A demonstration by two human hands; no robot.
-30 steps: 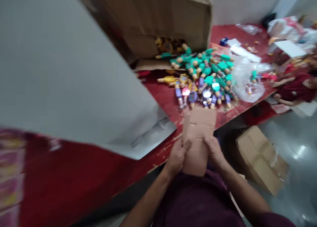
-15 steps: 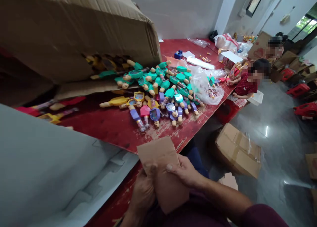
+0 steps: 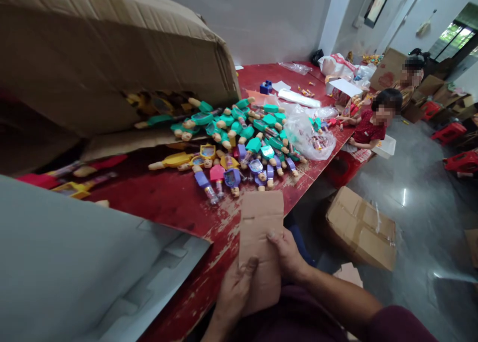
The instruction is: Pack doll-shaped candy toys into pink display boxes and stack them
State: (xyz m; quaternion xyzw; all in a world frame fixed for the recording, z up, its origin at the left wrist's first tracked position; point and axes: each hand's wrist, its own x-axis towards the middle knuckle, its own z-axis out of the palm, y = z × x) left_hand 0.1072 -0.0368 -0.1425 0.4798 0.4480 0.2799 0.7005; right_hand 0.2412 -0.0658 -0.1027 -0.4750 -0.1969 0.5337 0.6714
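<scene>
A flat brown piece of cardboard (image 3: 261, 217) is held upright between both hands at the table's near edge. My left hand (image 3: 237, 287) grips its lower left edge, thumb lying on the face. On the right edge, my right hand (image 3: 289, 255) is closed round it with the thumb pressed on the front; the fingers behind are hidden. Just beyond the cardboard lies a heap of small plastic toys with beige doll-like heads: green ones (image 3: 246, 130), purple ones (image 3: 232, 178) and yellow ones (image 3: 175, 160).
A large cardboard box (image 3: 112, 48) stands open at the left on the red table (image 3: 160, 192). Grey-white board (image 3: 93, 252) fills the lower left. A clear plastic bag (image 3: 317, 138) lies by the toys. A taped carton (image 3: 360, 227) sits on the floor. Two people (image 3: 369, 128) sit farther along.
The cardboard has moved to the right and turned more upright, with both hands on it. My left thumb now lies lower on its face.
</scene>
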